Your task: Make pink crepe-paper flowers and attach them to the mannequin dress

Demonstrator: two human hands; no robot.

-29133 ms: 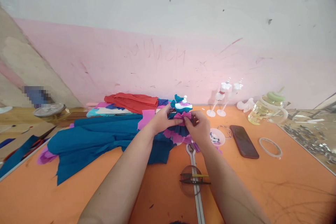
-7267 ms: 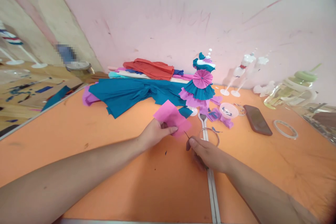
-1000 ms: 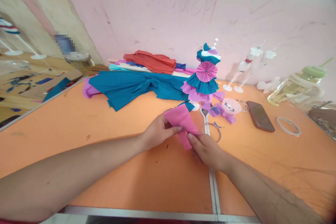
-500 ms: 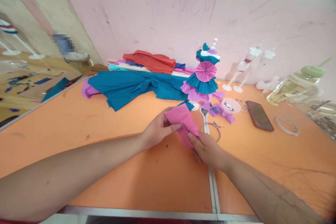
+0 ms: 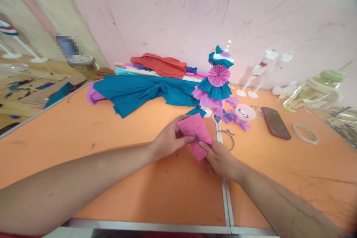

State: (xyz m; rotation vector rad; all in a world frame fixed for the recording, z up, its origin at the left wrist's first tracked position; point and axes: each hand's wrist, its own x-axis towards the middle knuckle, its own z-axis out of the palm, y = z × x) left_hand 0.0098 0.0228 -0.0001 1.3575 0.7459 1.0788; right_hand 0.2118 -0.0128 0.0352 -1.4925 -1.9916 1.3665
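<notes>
Between both hands is a folded piece of pink crepe paper (image 5: pixel 193 124), held just above the orange table. My left hand (image 5: pixel 170 139) pinches its left side, thumb on top and fingers underneath. At the lower right, my right hand (image 5: pixel 220 158) grips the paper with its thumb pressed on the face. A crease or slit runs through the middle of the paper, near both thumbs. Behind it stands a small dress form (image 5: pixel 219 76) dressed in pleated teal and pink paper with a pink rosette. Just beyond the left fingertips lies a teal scrap (image 5: pixel 196 111).
Teal crepe paper (image 5: pixel 139 91) and a stack with red paper (image 5: pixel 158 65) lie along the wall. To the right are scissors (image 5: pixel 216 119), a pink bowl (image 5: pixel 245 112), a phone (image 5: pixel 276 122), a tape roll (image 5: pixel 305 133) and a green-lidded bottle (image 5: pixel 315 89). Bare white dress forms (image 5: pixel 262 67) stand behind.
The left thumb has slid slightly right and down along the paper. The paper's lower part has shifted and bends more around the middle crease. Everything else stays in place.
</notes>
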